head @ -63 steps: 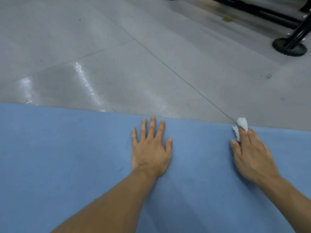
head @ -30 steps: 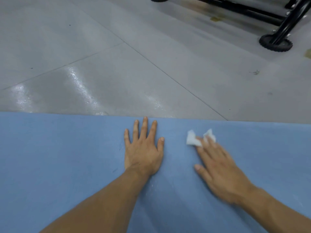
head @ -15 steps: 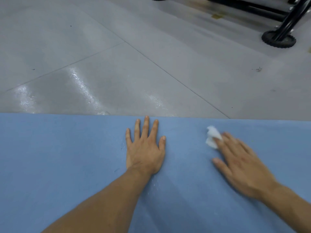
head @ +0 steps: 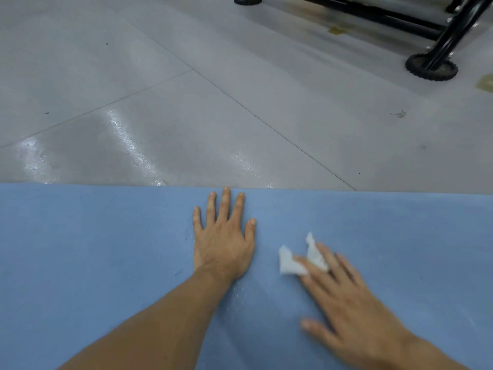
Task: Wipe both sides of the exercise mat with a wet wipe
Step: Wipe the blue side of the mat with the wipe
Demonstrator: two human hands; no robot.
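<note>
A light blue exercise mat [head: 93,263] lies flat on the floor and fills the lower half of the view. My left hand [head: 222,236] rests palm down on it with straight fingers, fingertips near the mat's far edge. To its right, my right hand [head: 349,303] lies flat with straight fingers and presses a small crumpled white wet wipe [head: 290,261] against the mat. Part of the wipe is hidden under the fingers. Damp streaks shine on the mat between my two hands.
Beyond the mat's far edge lies a glossy grey tiled floor [head: 186,116]. A black metal frame with round feet [head: 430,66] stands at the top right, well away from the mat.
My right hand has swept the wipe back to the left and toward me, closer to the left hand. The left hand stays flat in place.
</note>
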